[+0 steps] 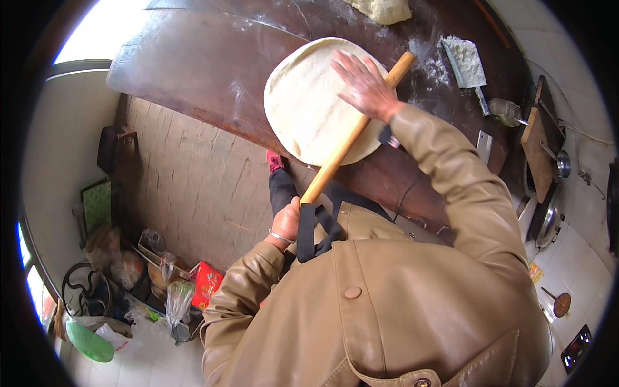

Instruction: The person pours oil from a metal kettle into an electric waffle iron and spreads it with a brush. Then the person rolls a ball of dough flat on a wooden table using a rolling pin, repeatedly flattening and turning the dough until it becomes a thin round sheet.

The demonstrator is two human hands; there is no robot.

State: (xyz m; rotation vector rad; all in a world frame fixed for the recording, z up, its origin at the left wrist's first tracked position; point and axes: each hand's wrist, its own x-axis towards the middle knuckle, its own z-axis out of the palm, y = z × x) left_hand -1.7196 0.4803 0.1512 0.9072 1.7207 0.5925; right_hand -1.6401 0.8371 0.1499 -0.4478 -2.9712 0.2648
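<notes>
A large round sheet of rolled-out dough (309, 101) lies on the dark, floured work table (203, 53), its near-left edge reaching the table's edge. Slantwise over its right side rests a long wooden rolling pin (338, 150). My left hand (286, 222), with a metal bangle at the wrist, is closed around the pin's near end, close to my jacket. Slightly blurred, my right hand (365, 87) lies spread over the dough and the upper part of the pin, palm down and fingers apart. Whether its palm presses on the pin or the dough is hidden.
Flour heaps on a metal scoop (466, 63) at the right, beside a glass jar (505, 112). A lump of dough (384, 10) sits at the top edge. Farther right stands a wooden board (537, 150). Bags and a green plastic basin (89, 341) are at lower left.
</notes>
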